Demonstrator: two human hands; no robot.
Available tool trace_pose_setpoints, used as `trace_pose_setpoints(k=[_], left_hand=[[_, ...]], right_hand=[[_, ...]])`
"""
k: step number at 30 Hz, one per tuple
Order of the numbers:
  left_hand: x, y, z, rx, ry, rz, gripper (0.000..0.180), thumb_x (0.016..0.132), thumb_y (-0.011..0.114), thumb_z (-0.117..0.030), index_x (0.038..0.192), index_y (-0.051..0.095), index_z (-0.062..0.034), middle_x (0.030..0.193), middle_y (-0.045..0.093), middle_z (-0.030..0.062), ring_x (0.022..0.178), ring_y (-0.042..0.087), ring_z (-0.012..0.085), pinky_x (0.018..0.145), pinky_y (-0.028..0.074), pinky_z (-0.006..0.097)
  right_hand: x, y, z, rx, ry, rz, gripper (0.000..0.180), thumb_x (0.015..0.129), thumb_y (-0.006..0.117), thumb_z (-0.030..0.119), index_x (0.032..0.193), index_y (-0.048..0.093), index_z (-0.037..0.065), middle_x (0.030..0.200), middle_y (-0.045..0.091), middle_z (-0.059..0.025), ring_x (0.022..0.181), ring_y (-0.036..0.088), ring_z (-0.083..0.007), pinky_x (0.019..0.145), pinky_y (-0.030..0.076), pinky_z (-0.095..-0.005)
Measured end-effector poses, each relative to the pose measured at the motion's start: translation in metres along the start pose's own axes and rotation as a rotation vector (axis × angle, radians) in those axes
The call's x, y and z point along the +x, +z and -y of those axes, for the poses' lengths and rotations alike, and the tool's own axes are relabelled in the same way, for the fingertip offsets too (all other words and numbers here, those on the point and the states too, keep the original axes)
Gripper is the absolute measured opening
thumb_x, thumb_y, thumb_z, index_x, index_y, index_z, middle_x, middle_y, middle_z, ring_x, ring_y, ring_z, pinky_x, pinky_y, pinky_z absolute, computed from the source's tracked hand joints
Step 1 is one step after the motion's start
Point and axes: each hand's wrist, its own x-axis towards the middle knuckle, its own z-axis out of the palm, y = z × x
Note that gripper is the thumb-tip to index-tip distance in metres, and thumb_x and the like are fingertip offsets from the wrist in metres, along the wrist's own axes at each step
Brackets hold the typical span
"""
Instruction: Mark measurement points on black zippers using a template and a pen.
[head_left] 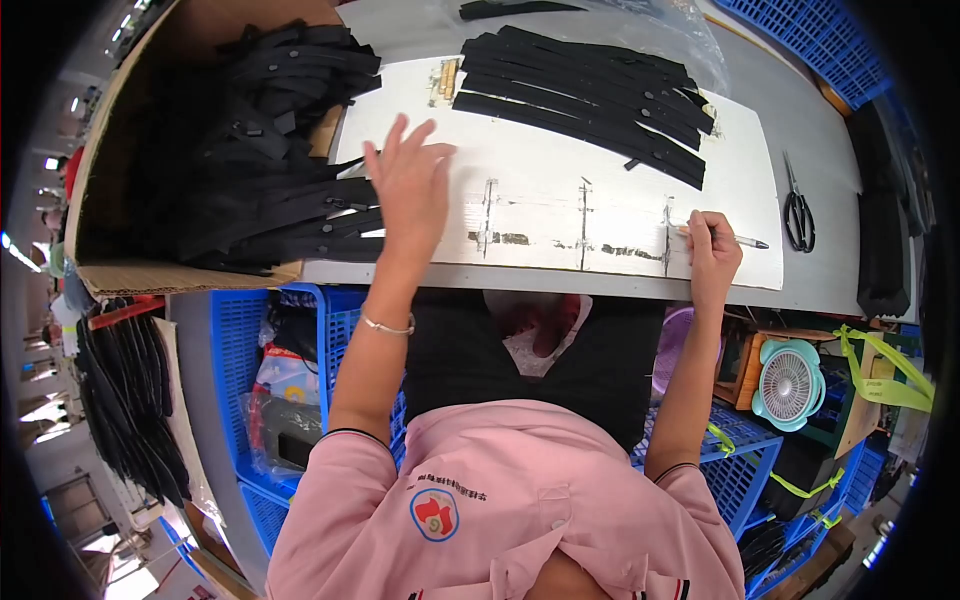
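Here's the slim pen (748, 241), clamped in the bent fingers of the right hand (712, 258) above the white board (540, 215), looking light, stiff and smooth, best pinched around its barrel. Over on the other side, the left hand (412, 195) has its fingers spread apart, gripping nothing visible, just right of matte black strips (290, 225) heaped in a brown cardboard carton (180, 278); they look soft, light and floppy, easiest taken by a loose end. Beyond both sets of fingers, flat black strips lie side by side, and just right of the pen sit black-handled scissors (798, 220).
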Motion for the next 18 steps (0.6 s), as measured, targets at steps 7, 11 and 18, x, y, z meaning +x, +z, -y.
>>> trace_pose_setpoints(k=[7, 11, 18], left_hand=[[-0.006, -0.051, 0.106, 0.466, -0.056, -0.131, 0.02, 0.09, 0.071, -0.009, 0.11, 0.071, -0.0134, 0.141, 0.06, 0.0089, 0.148, 0.037, 0.0401, 0.121, 0.015, 0.066], [0.009, -0.042, 0.093, 0.305, 0.053, -0.085, 0.009, 0.091, 0.073, -0.012, 0.099, 0.074, -0.0117, 0.134, 0.065, 0.0102, 0.143, 0.045, 0.0356, 0.121, 0.019, 0.061], [0.019, 0.029, -0.053, -0.43, 0.048, 0.36, 0.016, 0.092, 0.074, -0.015, 0.105, 0.079, -0.0073, 0.089, 0.075, 0.0106, 0.076, 0.071, 0.0226, 0.071, 0.053, 0.032]], right_hand=[[0.0, -0.002, 0.007, -0.042, 0.021, 0.0, 0.016, 0.101, 0.068, 0.014, 0.091, 0.067, 0.001, 0.073, 0.058, 0.0034, 0.067, 0.046, -0.0024, 0.061, 0.037, -0.0199], [0.001, 0.001, 0.002, -0.072, -0.013, -0.01, 0.016, 0.1, 0.069, 0.013, 0.09, 0.068, 0.001, 0.073, 0.06, 0.0027, 0.068, 0.047, -0.0023, 0.06, 0.039, -0.0202], [-0.017, 0.017, 0.02, -0.102, -0.034, -0.149, 0.023, 0.101, 0.066, 0.014, 0.122, 0.073, 0.009, 0.084, 0.071, -0.0037, 0.07, 0.063, -0.009, 0.059, 0.049, -0.0254]])
